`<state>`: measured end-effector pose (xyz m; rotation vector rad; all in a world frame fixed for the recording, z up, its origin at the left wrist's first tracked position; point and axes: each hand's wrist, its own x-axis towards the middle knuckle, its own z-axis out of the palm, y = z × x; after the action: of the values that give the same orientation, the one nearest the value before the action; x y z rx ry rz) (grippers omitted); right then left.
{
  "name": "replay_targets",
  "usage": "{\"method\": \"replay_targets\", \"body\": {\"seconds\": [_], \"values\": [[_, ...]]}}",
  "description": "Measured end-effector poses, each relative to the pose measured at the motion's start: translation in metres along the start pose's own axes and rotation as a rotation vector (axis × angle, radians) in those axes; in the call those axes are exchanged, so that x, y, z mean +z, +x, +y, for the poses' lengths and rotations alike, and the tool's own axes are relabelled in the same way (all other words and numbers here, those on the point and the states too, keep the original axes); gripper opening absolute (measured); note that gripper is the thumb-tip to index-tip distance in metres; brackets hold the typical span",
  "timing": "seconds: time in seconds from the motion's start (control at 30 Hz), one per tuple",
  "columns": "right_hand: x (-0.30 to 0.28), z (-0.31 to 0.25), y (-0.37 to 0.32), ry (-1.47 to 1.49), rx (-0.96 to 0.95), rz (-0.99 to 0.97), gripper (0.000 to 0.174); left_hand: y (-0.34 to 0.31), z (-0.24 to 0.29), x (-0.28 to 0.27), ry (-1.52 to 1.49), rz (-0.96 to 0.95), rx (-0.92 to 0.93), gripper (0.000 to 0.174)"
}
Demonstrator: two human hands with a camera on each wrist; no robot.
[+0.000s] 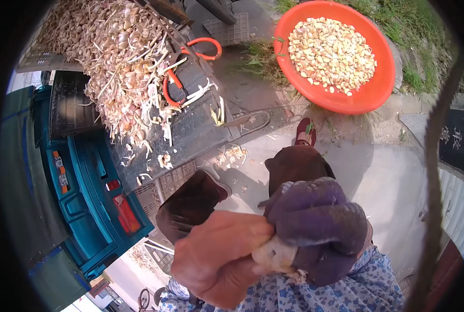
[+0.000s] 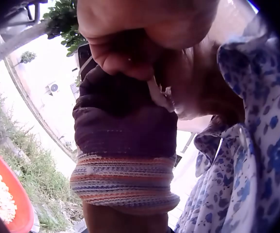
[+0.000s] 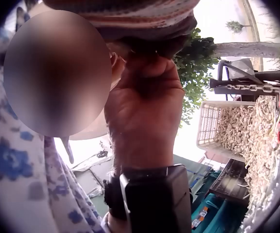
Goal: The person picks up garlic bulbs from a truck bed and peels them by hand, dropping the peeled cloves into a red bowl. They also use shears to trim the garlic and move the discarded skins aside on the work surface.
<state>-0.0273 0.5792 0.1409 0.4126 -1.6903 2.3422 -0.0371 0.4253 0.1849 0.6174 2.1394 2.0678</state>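
Both hands meet in front of the flowered shirt, at the bottom of the head view. My bare left hand pinches a pale piece of garlic between its thumb and fingers. From the other side my right hand, in a worn purple glove, curls its fingers round the same garlic. Most of it is hidden inside the glove. In the left wrist view the glove's striped cuff shows, with a pale shred hanging between the hands. The right wrist view shows the bare left hand reaching up to the glove.
A heap of garlic with stalks covers the dark board at upper left. Red-handled scissors lie at its edge. A red basin of peeled cloves stands at upper right. A teal vehicle is at left.
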Motion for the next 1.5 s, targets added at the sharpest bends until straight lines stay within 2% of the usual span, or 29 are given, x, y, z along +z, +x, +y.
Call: {"method": "replay_targets", "body": {"seconds": [0.03,0.1,0.3,0.37,0.5,0.57,0.6,0.63,0.7,0.77,0.8,0.87,0.9,0.93,0.97,1.0,1.03,1.1,1.13,1.17,1.2,1.23,1.27,1.3,1.33,1.43,1.5], "values": [[0.011,0.004,-0.004,0.007,0.043,0.04,0.025,-0.006,0.001,-0.004,-0.085,0.095,-0.143,0.028],[0.032,0.01,-0.01,-0.056,0.141,0.119,0.025,-0.02,-0.001,-0.016,-0.208,0.181,-0.249,0.026],[0.09,-0.018,-0.02,-0.18,0.092,-0.064,0.028,-0.069,0.016,-0.054,-0.213,0.218,-0.07,0.023],[0.109,-0.024,-0.026,-0.155,0.129,-0.105,0.029,-0.087,0.027,-0.064,-0.232,0.257,-0.078,0.021],[0.137,-0.034,-0.035,-0.166,0.282,-0.18,0.031,-0.114,0.036,-0.086,-0.062,0.218,-0.075,0.019],[0.142,-0.034,-0.037,-0.089,0.367,-0.149,0.03,-0.12,0.035,-0.091,-0.006,0.199,-0.108,0.019],[0.143,-0.03,-0.036,-0.047,0.394,-0.131,0.03,-0.117,0.03,-0.09,-0.094,0.194,-0.115,0.02],[0.139,-0.021,-0.035,-0.06,0.385,-0.111,0.029,-0.116,0.026,-0.093,-0.17,0.176,-0.171,0.02],[0.127,-0.013,-0.022,-0.279,0.182,-0.142,0.027,-0.105,0.013,-0.101,-0.242,0.143,-0.24,0.025],[0.103,-0.012,0.004,-0.561,-0.008,-0.077,0.026,-0.088,-0.009,-0.117,0.192,0.124,-0.167,0.025],[0.081,-0.007,0.019,-0.724,-0.053,0.02,0.026,-0.079,-0.022,-0.129,0.414,0.11,-0.136,0.025],[0.01,0.02,0.055,-1.098,-0.147,0.148,0.027,-0.06,-0.052,-0.16,0.634,0.219,0.0,0.026],[-0.029,0.039,0.068,-1.319,-0.193,0.179,0.028,-0.046,-0.052,-0.171,0.563,0.336,-0.139,0.026],[-0.048,0.049,0.073,-1.385,-0.05,0.213,0.028,-0.032,-0.074,-0.191,0.739,0.381,-0.038,0.027],[-0.058,0.058,0.078,-1.449,0.095,0.241,0.029,-0.015,-0.083,-0.202,0.731,0.389,-0.112,0.027],[-0.042,0.056,0.084,-1.4,0.092,0.228,0.03,0.0,-0.097,-0.211,0.733,0.394,-0.052,0.025],[-0.032,0.064,0.087,-1.254,0.022,0.176,0.029,0.017,-0.107,-0.215,0.653,0.405,-0.077,0.024],[-0.004,0.076,0.094,-1.02,0.023,0.128,0.027,0.047,-0.118,-0.22,0.704,0.356,-0.04,0.024],[0.008,0.082,0.096,-1.05,0.075,0.101,0.024,0.059,-0.126,-0.221,0.779,0.311,0.036,0.024],[0.013,0.088,0.096,-1.012,0.072,0.004,0.025,0.075,-0.136,-0.222,0.838,0.265,0.127,0.024],[0.01,0.093,0.096,-1.031,0.142,-0.175,0.026,0.087,-0.141,-0.219,0.884,0.222,0.051,0.025],[0.017,0.092,0.098,-0.79,0.451,-0.109,0.026,0.092,-0.145,-0.218,0.947,0.18,-0.034,0.025],[0.016,0.09,0.099,-0.583,0.584,-0.023,0.025,0.096,-0.151,-0.218,0.98,0.165,-0.008,0.025],[0.011,0.085,0.098,-0.555,0.561,0.038,0.025,0.099,-0.151,-0.216,1.022,0.163,0.013,0.024],[0.009,0.082,0.097,-0.517,0.532,0.08,0.024,0.1,-0.147,-0.213,1.043,0.144,-0.061,0.019],[0.02,0.074,0.097,-0.433,0.45,0.192,0.023,0.086,-0.157,-0.219,1.046,0.15,0.016,0.018],[0.036,0.064,0.097,-0.46,0.298,0.2,0.021,0.07,-0.14,-0.227,0.867,0.073,-0.17,0.021]]}}
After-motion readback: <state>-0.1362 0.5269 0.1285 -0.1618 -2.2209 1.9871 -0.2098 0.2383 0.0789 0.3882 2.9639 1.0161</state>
